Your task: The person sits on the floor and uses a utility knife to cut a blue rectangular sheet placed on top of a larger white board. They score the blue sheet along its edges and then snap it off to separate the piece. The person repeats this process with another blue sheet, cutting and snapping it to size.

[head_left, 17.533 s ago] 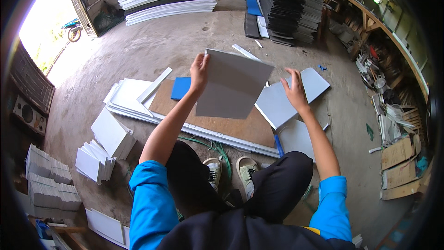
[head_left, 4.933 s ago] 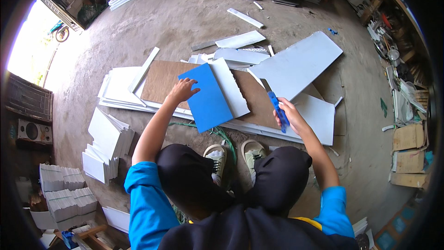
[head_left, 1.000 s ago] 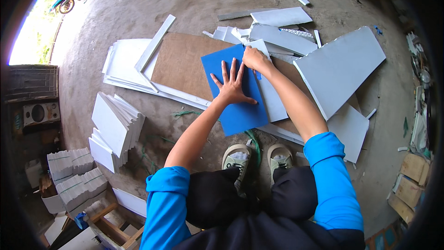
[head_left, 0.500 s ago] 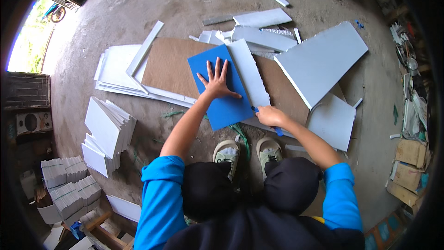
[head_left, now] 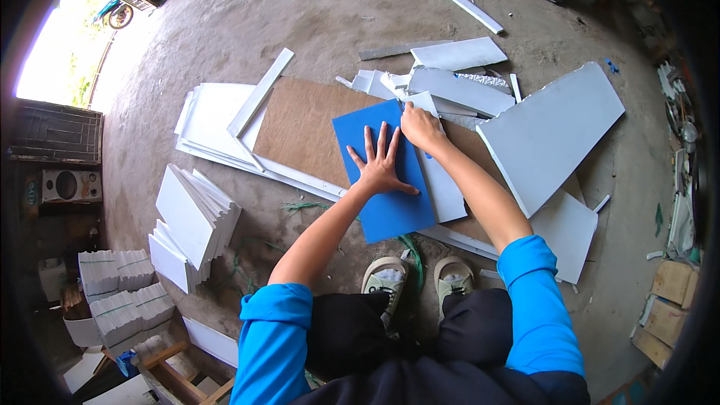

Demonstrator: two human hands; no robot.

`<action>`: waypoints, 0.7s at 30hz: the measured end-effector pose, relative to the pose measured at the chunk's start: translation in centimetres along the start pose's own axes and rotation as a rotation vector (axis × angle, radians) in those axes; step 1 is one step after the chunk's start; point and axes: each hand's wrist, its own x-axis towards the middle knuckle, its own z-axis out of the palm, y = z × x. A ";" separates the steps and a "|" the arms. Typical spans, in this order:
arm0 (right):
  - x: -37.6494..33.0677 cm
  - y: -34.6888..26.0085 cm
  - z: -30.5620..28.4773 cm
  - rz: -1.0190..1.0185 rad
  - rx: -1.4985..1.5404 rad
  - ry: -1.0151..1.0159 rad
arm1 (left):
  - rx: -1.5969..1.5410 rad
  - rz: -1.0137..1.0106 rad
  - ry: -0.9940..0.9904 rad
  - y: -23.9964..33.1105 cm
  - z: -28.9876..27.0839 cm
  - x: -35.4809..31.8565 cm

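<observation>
Pressed flat with spread fingers, my left hand [head_left: 381, 170] rests on a blue rectangular board [head_left: 397, 221]. This board overlaps a white foam-like sheet [head_left: 448, 196], whose strip shows along its right side. My right hand [head_left: 422, 126] is closed around a blue utility knife [head_left: 428, 155] at the upper right edge of the blue board. Only bits of the knife's handle show; its blade is hidden. Beneath both sheets lies a brown board [head_left: 304, 124] on a stack of white panels [head_left: 217, 116].
A large pale panel [head_left: 551, 135] lies to the right, beside offcuts [head_left: 461, 90] at the back. At left stand leaning white sheets [head_left: 191, 214] and tied bundles [head_left: 120, 315]. Green string [head_left: 409, 251] lies near my shoes. Cardboard boxes [head_left: 671, 307] line the right side.
My right hand has moved with the knife from the blue board's near right corner up to its far right edge. The white sheet's ragged right strip no longer shows. The view has shifted slightly.
</observation>
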 end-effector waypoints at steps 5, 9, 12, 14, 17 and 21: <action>0.8 -0.9 -0.5 0.081 0.032 -0.067 | -0.001 -0.016 -0.031 0.1 -0.6 -0.2; 2.1 -1.5 -1.4 0.162 0.047 -0.201 | -0.028 0.010 -0.002 0.1 -0.5 -0.1; 2.3 -1.7 -1.3 0.216 0.069 -0.219 | 0.004 0.010 -0.001 0.2 -0.4 0.1; 2.5 -1.7 -1.5 0.221 0.061 -0.313 | 0.001 0.025 0.016 0.0 0.0 0.2; -1.1 -1.5 -1.7 0.119 0.067 -0.452 | 0.020 0.014 0.026 -0.4 0.4 0.1; -13.2 0.9 -0.6 0.192 0.255 -0.464 | 0.045 -0.001 0.021 -0.7 0.3 0.0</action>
